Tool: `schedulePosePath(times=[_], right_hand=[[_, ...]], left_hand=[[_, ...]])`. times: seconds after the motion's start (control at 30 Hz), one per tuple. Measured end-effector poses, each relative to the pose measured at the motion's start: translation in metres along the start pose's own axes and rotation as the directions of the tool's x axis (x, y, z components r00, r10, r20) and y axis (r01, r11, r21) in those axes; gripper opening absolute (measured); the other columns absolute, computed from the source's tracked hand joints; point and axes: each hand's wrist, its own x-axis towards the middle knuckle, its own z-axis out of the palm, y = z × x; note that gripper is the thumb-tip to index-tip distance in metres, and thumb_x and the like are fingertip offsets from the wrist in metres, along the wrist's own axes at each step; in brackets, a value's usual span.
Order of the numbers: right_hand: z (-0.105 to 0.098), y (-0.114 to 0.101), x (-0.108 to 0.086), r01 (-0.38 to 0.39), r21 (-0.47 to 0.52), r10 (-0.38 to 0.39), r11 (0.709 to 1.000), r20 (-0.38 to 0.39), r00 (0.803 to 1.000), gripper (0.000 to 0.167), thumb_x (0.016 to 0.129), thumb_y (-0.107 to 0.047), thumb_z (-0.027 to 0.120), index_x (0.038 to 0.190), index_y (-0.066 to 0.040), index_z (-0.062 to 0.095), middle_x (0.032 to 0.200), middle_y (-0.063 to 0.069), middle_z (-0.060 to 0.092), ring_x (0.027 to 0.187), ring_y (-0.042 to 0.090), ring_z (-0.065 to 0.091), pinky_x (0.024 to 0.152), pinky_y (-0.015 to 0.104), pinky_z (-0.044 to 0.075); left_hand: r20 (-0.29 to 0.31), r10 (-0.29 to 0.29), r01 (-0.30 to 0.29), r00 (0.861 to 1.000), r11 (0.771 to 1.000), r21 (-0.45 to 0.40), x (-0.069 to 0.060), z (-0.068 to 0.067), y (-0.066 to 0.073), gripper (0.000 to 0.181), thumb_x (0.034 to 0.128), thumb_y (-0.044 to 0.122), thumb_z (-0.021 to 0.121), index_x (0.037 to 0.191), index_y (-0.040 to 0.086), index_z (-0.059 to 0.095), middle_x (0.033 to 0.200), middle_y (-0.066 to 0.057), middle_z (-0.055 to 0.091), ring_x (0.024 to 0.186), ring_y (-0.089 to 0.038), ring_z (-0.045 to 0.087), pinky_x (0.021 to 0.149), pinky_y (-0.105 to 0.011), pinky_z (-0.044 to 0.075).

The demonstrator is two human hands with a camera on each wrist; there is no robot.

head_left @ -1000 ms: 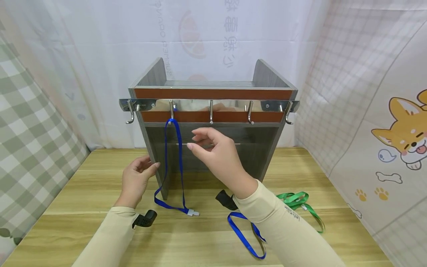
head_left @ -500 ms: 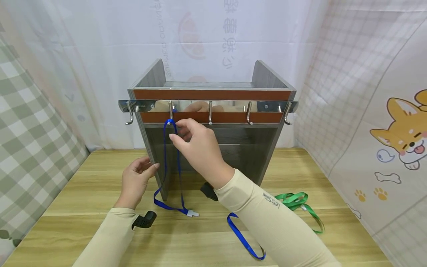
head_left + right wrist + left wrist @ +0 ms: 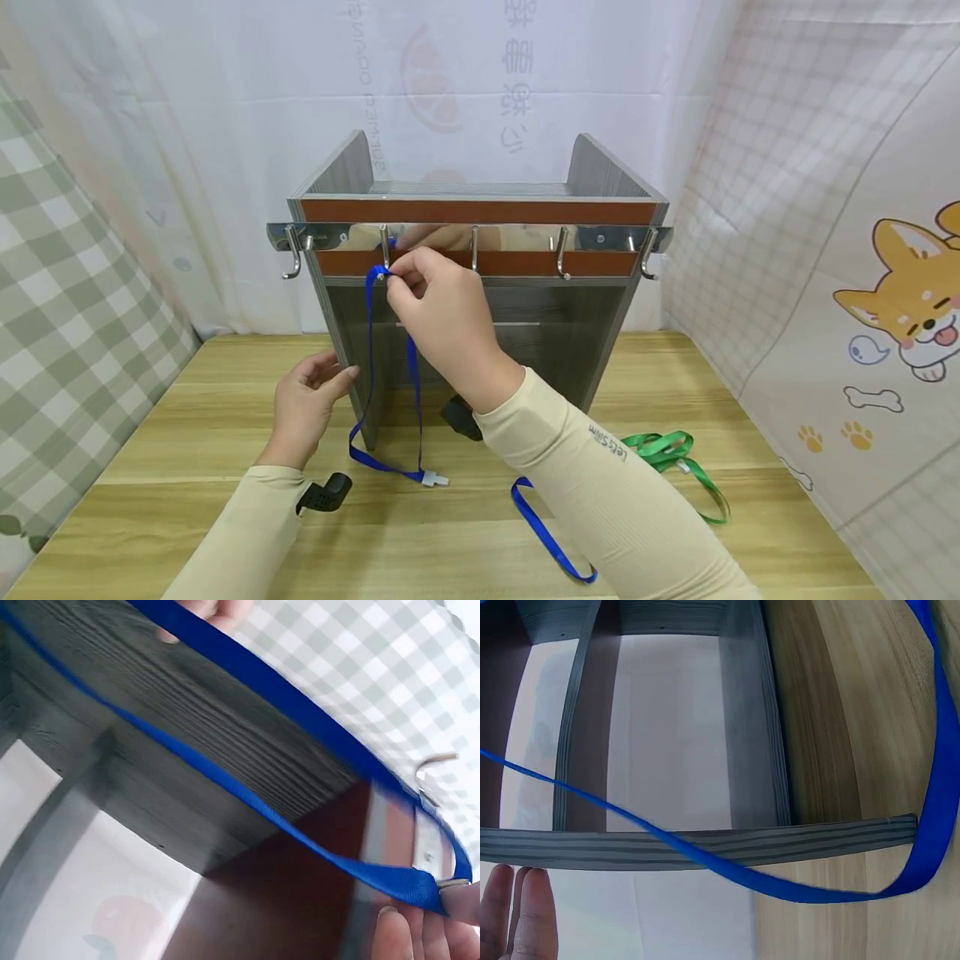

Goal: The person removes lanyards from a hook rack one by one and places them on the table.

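Observation:
A blue lanyard [image 3: 370, 333] hangs from the second hook [image 3: 385, 242] from the left on a metal hook rail [image 3: 517, 237]. Its white clip [image 3: 434, 479] lies on the table. My right hand [image 3: 446, 312] pinches the lanyard's upper end beside that hook; the right wrist view shows the strap [image 3: 409, 881] between thumb and fingers. My left hand [image 3: 307, 404] holds the left side panel [image 3: 337, 333] of a grey wooden shelf unit, thumb at its front edge. Two of the left hand's fingers [image 3: 536, 911] show beside the panel in the left wrist view.
Another blue lanyard [image 3: 551, 542] lies on the wooden table [image 3: 420, 550], partly under my right forearm. A green lanyard [image 3: 663, 450] lies bunched to its right. Several other hooks on the rail, such as the far right one [image 3: 648, 254], carry nothing. White curtains stand behind.
My right hand has moved left and up to the hook and taken hold of the hanging blue lanyard, drawing its right strand slightly rightward. The left hand has stayed in place.

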Motion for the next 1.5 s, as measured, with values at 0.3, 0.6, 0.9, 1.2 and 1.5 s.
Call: schedulePosePath(times=[0.3,0.6,0.9,1.2,1.5], right_hand=[[-0.021,-0.016,0.005,0.056,0.057,-0.055,0.997,-0.028,0.998,0.008,0.093,-0.008,0.061,0.096,-0.004,0.068,0.083,0.003,0.07,0.069,0.01,0.06,0.06,0.021,0.05],[-0.051,-0.023,0.01,0.07,0.091,-0.06,0.993,-0.101,0.993,0.007,0.09,-0.006,0.064,0.093,-0.003,0.07,0.08,0.003,0.07,0.067,0.01,0.06,0.064,0.024,0.051],[-0.068,-0.015,0.002,0.018,0.05,-0.015,0.999,-0.057,0.998,0.008,0.091,-0.007,0.063,0.093,-0.004,0.07,0.078,0.004,0.069,0.064,0.015,0.055,0.055,0.026,0.043],[-0.06,-0.006,-0.008,-0.009,0.046,0.008,0.999,0.025,1.0,0.006,0.09,-0.007,0.065,0.093,-0.005,0.07,0.079,0.003,0.069,0.066,0.014,0.057,0.058,0.028,0.046],[-0.045,-0.002,-0.022,-0.018,0.046,0.012,0.999,0.11,0.994,0.007,0.089,-0.006,0.066,0.094,-0.006,0.07,0.081,0.0,0.07,0.068,0.011,0.06,0.059,0.029,0.051]], left_hand=[[0.0,0.0,0.0,1.0,1.0,0.004,0.0,0.0,0.0,0.047,0.0922,0.017,0.067,0.133,0.0,0.051,0.129,-0.02,0.056,0.092,0.008,0.056,0.08,-0.011,0.051],[0.003,-0.001,0.001,1.0,1.0,0.025,0.0,0.0,0.001,0.049,0.0922,0.021,0.067,0.134,0.001,0.052,0.129,-0.018,0.057,0.092,0.008,0.057,0.08,-0.011,0.05],[0.001,0.001,-0.001,1.0,1.0,0.028,0.0,-0.001,0.002,0.048,0.0925,0.021,0.067,0.133,0.001,0.052,0.129,-0.018,0.057,0.092,0.008,0.056,0.079,-0.01,0.05],[0.005,-0.009,0.008,1.0,1.0,0.025,-0.002,0.0,0.002,0.047,0.093,0.019,0.066,0.134,0.0,0.051,0.13,-0.019,0.057,0.092,0.008,0.056,0.08,-0.011,0.05],[0.006,-0.004,0.004,1.0,1.0,0.011,-0.001,0.0,0.001,0.048,0.0927,0.019,0.066,0.134,0.0,0.051,0.13,-0.018,0.057,0.096,0.004,0.056,0.08,-0.011,0.05]])
